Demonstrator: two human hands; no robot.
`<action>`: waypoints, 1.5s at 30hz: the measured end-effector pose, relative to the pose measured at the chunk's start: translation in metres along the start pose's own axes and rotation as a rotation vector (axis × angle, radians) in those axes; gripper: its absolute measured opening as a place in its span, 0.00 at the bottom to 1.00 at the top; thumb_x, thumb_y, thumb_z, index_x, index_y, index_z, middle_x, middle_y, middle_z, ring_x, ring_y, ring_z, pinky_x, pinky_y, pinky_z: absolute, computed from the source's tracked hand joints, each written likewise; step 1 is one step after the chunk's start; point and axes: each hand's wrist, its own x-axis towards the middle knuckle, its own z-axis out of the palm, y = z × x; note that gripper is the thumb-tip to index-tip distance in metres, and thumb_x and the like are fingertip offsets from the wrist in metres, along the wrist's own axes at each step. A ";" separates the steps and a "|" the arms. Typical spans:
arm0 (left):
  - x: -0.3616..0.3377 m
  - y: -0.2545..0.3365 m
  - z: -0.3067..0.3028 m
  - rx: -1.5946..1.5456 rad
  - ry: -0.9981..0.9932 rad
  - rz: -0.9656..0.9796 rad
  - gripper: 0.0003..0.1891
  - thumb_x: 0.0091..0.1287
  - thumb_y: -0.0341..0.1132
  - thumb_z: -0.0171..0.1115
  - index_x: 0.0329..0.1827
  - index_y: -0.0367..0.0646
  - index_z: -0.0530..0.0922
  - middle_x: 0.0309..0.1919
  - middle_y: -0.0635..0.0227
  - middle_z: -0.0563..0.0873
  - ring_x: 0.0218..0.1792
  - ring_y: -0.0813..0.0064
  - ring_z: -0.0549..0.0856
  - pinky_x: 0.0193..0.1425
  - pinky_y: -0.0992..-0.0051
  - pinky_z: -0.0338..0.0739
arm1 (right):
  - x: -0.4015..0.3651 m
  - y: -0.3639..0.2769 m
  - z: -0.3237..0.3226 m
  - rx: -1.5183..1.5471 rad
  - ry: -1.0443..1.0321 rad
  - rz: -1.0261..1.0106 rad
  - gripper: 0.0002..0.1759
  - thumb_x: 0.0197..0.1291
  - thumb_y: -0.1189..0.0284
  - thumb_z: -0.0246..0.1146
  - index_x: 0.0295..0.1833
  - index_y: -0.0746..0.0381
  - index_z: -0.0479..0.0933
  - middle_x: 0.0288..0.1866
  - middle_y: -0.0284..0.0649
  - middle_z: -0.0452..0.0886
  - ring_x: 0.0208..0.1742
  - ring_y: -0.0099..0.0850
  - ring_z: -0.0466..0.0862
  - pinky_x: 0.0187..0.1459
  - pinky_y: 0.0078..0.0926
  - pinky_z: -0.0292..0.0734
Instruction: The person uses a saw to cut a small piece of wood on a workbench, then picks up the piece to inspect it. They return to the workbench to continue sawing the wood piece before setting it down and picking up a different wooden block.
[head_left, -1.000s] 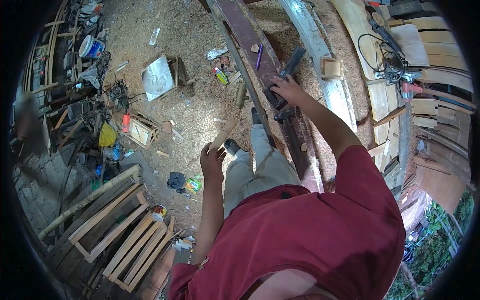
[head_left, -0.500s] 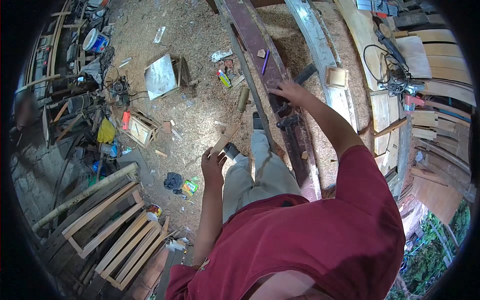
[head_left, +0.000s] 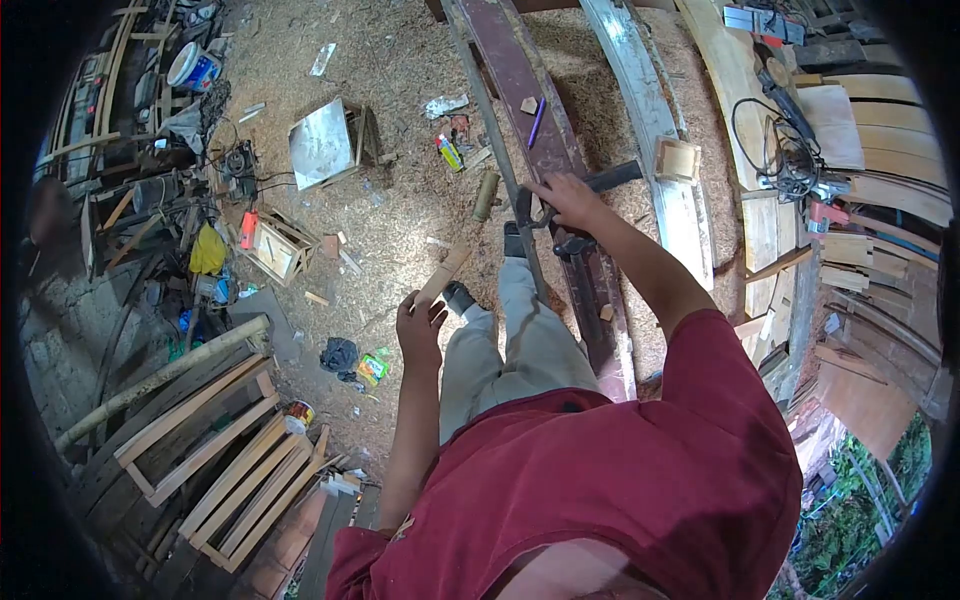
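Note:
My left hand point(head_left: 420, 325) holds a flat, light wooden strip point(head_left: 445, 273) between its fingers, out over the floor beside my legs. My right hand point(head_left: 567, 200) is closed around what looks like a hammer, its dark head point(head_left: 526, 208) past my fingers and its thick black handle point(head_left: 614, 177) sticking out to the right. Part of the hammer is covered by my hand. Below it is the maroon beam point(head_left: 510, 70), on which lie a second dark metal tool point(head_left: 575, 244), a purple marker point(head_left: 537, 123) and small wood offcuts point(head_left: 529, 105).
A grey curved beam point(head_left: 640, 90) runs to the right, with a small wooden box point(head_left: 678, 159) on it. A corded power tool point(head_left: 785, 95) lies farther right. Wooden frames point(head_left: 250, 490) are stacked at lower left. A metal-topped stool point(head_left: 322, 148) stands on the shaving-covered floor.
My right hand has shifted slightly left and closed on the dark tool, raising it off the maroon beam. My left hand still holds the wooden strip, nearly in place.

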 end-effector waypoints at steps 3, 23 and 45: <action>0.000 0.000 -0.001 0.013 -0.007 -0.005 0.23 0.78 0.31 0.61 0.74 0.38 0.68 0.59 0.54 0.82 0.57 0.61 0.88 0.58 0.63 0.88 | -0.003 0.004 0.007 0.000 0.071 0.030 0.57 0.53 0.71 0.81 0.87 0.47 0.61 0.72 0.48 0.74 0.75 0.51 0.74 0.77 0.49 0.70; 0.010 -0.012 0.040 0.200 -0.330 0.021 0.24 0.83 0.39 0.61 0.78 0.38 0.73 0.59 0.60 0.85 0.54 0.68 0.88 0.57 0.69 0.86 | -0.094 -0.015 0.035 0.265 0.668 0.425 0.43 0.63 0.67 0.72 0.83 0.56 0.66 0.71 0.51 0.74 0.70 0.53 0.77 0.72 0.50 0.72; -0.045 -0.024 0.103 0.217 -0.654 0.176 0.13 0.86 0.47 0.57 0.57 0.46 0.74 0.47 0.66 0.84 0.43 0.70 0.90 0.54 0.65 0.89 | -0.247 -0.125 0.213 0.663 0.611 1.220 0.23 0.62 0.61 0.73 0.62 0.54 0.83 0.57 0.55 0.85 0.59 0.57 0.86 0.60 0.56 0.82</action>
